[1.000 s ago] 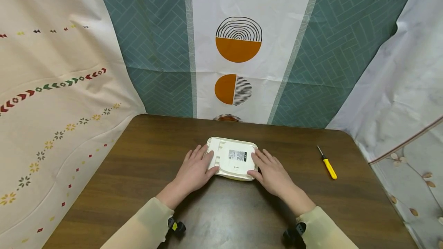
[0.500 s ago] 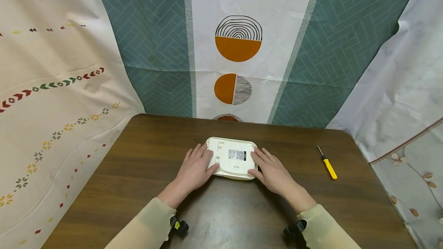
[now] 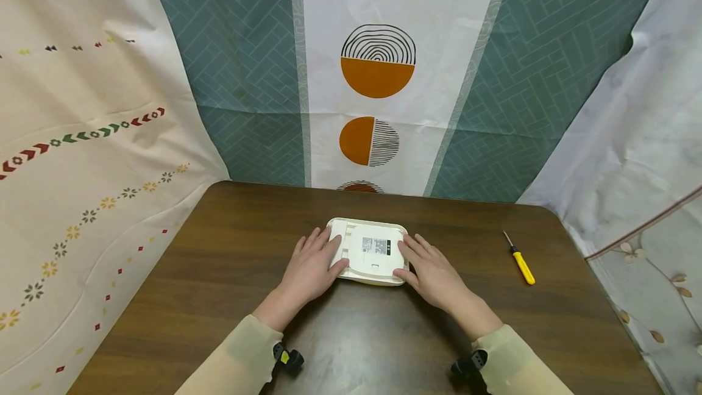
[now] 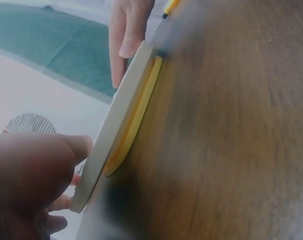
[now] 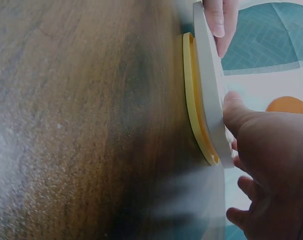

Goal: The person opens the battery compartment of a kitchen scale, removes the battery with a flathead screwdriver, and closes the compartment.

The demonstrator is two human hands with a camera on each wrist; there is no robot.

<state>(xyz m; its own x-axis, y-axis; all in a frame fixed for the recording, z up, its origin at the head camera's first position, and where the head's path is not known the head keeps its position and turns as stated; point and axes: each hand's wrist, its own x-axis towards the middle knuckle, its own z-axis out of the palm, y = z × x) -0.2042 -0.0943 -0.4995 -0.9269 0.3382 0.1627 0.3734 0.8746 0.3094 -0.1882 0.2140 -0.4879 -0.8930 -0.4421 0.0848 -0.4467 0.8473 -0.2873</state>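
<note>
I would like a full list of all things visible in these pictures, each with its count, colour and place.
flat device: one, white top with a yellow layer beneath, on the table near its middle, label side up
label: one, grey and black, on the device's top face
screwdriver: one, yellow handle with a dark shaft, lying on the table at the right, apart from the device
table: one, dark brown wood, under everything
patterned cloths: several, teal, white, orange and cream, hanging behind and beside the table
sleeves: two, pale yellow, at the bottom edge
left hand: one, fingers resting on the device's left side
right hand: one, fingers resting on the device's right side
</note>
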